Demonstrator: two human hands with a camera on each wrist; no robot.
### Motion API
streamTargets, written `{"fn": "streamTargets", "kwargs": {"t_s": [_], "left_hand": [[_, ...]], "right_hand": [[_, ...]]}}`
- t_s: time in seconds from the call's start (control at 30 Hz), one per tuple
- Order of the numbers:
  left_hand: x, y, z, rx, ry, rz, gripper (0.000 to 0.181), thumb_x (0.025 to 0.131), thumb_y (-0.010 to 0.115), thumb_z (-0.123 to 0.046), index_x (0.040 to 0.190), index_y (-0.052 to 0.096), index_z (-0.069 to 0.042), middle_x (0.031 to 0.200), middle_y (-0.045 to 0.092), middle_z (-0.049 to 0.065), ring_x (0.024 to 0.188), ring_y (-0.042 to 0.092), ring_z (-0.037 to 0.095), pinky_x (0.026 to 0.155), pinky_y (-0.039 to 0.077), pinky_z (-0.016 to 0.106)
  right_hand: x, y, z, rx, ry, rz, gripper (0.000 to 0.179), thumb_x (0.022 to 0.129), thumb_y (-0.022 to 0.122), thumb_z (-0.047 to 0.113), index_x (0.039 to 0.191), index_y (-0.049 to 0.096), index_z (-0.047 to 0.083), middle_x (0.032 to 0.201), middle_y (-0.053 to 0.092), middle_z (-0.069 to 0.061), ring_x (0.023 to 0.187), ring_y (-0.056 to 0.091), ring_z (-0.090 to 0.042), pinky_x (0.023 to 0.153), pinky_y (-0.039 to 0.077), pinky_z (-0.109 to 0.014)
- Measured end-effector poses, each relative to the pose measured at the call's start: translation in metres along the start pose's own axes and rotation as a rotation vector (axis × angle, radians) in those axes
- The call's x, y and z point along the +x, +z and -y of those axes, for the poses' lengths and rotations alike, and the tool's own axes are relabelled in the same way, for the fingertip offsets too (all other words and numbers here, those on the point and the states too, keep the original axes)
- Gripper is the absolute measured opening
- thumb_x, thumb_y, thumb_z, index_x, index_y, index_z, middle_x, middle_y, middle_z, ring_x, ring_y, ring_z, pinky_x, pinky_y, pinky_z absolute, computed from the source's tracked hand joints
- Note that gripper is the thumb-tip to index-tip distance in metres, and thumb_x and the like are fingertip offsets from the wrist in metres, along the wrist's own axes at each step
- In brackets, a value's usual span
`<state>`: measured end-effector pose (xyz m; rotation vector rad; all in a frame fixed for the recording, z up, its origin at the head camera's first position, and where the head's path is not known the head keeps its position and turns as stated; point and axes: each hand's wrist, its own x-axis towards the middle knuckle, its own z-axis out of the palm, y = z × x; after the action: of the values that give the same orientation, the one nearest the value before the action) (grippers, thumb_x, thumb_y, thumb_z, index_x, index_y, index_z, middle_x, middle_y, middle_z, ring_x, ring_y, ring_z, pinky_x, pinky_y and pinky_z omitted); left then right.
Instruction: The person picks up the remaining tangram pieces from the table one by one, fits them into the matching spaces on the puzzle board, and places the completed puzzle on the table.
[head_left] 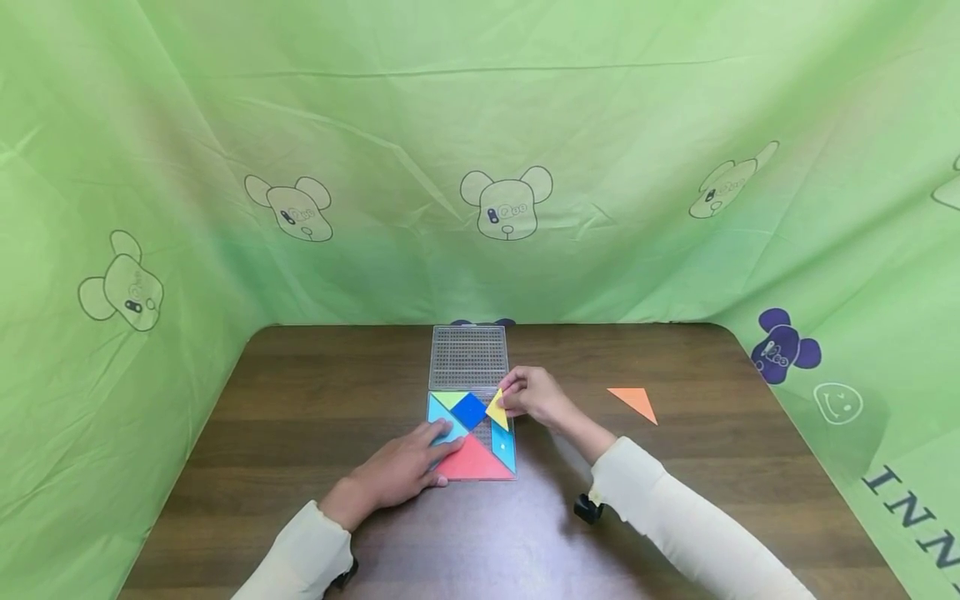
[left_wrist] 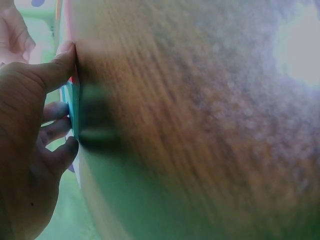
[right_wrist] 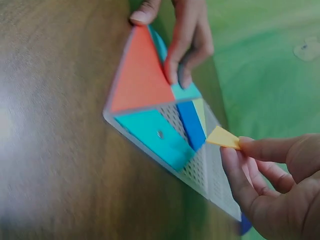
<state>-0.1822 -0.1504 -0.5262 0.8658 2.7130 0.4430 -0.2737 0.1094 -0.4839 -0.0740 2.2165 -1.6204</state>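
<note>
My right hand [head_left: 536, 396] pinches a yellow triangle tangram piece [head_left: 496, 411] between thumb and fingertips, tilted over the right side of a clear hinged case [head_left: 517, 467]. In the right wrist view the yellow piece [right_wrist: 222, 137] is above the dotted base. My left hand [head_left: 401, 467] rests on the case's near left part, thumb at the near edge and fingertips on a light blue triangle [head_left: 436, 414]. Around them in the case lie a red triangle [head_left: 476, 462], a dark blue square [head_left: 469, 409], a light green triangle [head_left: 448, 398] and a turquoise parallelogram [head_left: 503, 447].
An orange triangle [head_left: 637, 403] lies on the wooden table [head_left: 300, 375], right of the right hand. The case's dotted lid [head_left: 469, 358] lies open behind the base. Green cloth [head_left: 405, 275] with printed bear heads surrounds the table at the back and sides.
</note>
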Motion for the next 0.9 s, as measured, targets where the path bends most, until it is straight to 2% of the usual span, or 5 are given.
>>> {"fn": "streamTargets", "kwargs": {"t_s": [0.4, 0.9], "left_hand": [[-0.001, -0.001, 0.000, -0.008, -0.005, 0.003, 0.062, 0.101, 0.061, -0.044, 0.158, 0.041, -0.031, 0.167, 0.033, 0.009, 0.152, 0.035, 0.030, 0.115, 0.044, 0.050], [-0.001, 0.000, 0.001, -0.010, 0.022, -0.027, 0.060, 0.101, 0.064, -0.041, 0.157, 0.045, -0.028, 0.165, 0.035, 0.010, 0.150, 0.038, 0.032, 0.113, 0.046, 0.050]], "right_hand": [[-0.003, 0.025, -0.010, -0.082, 0.033, 0.014, 0.017, 0.083, 0.077, -0.010, 0.094, 0.066, -0.005, 0.082, 0.065, -0.012, 0.068, 0.064, -0.017, 0.068, 0.063, -0.035], [-0.005, 0.038, -0.010, -0.214, 0.006, -0.057, 0.022, 0.078, 0.081, -0.010, 0.090, 0.065, -0.001, 0.079, 0.063, -0.008, 0.067, 0.062, -0.015, 0.063, 0.062, -0.031]]}}
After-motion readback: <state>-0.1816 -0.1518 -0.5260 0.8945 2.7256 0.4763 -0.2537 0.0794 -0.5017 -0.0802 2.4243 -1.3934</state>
